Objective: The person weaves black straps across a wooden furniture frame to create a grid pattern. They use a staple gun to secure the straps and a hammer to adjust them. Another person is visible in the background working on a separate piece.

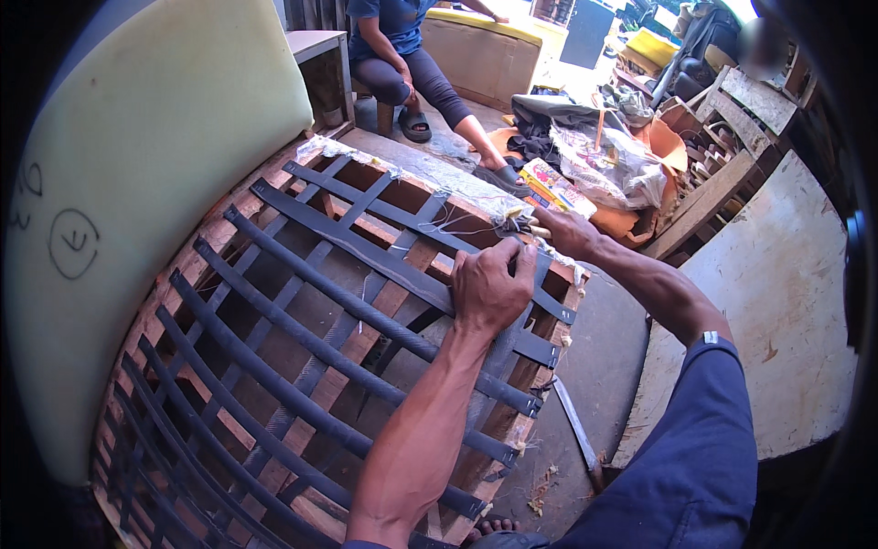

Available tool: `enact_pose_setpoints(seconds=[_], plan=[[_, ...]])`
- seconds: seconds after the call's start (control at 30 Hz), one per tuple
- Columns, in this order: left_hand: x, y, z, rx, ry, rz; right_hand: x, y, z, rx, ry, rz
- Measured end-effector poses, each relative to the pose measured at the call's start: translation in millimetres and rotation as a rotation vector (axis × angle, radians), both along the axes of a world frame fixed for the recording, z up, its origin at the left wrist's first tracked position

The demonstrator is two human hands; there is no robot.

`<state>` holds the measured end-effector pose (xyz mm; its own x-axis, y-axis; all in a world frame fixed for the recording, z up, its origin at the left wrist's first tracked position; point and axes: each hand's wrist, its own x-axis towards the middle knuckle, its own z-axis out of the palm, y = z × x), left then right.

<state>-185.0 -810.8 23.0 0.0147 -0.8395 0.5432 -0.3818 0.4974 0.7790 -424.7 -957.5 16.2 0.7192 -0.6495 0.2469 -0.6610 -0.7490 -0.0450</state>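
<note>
Black webbing straps lie woven across the wooden frame, and the work in hand sits at the frame's far right corner. The left hand is just above the webbing there, its fingers curled in and thumb and forefinger drawn together; whether they pinch a strap end or something smaller, I cannot tell. The right hand, at the frame's outer edge, has its fingers wrapped round a pale-handled tool — its working end is hidden.

To do this part well, I would keep the left fingertips clear of the tool's path and hold the webbing flat against the frame, without a twist. Even tension from strap to strap seems worth checking, since one slack band would likely sag. The loose threads and torn pale cloth at the frame's corner could snag, so they are best held aside.

Left of the frame stands a thick foam panel; beyond its far edge sits a co-worker. On the floor right of the frame lies a long metal strip — worth minding underfoot.
</note>
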Motion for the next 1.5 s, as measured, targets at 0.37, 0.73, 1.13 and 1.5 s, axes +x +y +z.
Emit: enact_pose_setpoints(seconds=[0.37, 0.73, 1.13, 1.5], plan=[[-11.1, 14.7, 2.8, -0.066, -0.298, -0.023, 14.1, 21.8, -46.5, 0.311, -0.349, -0.182], [46.8, -37.0, 12.2, 0.257, 1.213, -0.422, 34.3, 56.6, 153.0, 0.52, 0.549, -0.225], [45.8, -29.2, 24.4, 0.269, 1.114, -0.51, 128.6, 71.5, 130.7, -0.51, 1.105, -0.263], [42.4, -27.5, 25.0, 0.288, 1.096, -0.514, 98.5, 26.7, 149.8, -0.176, 1.004, -0.235]])
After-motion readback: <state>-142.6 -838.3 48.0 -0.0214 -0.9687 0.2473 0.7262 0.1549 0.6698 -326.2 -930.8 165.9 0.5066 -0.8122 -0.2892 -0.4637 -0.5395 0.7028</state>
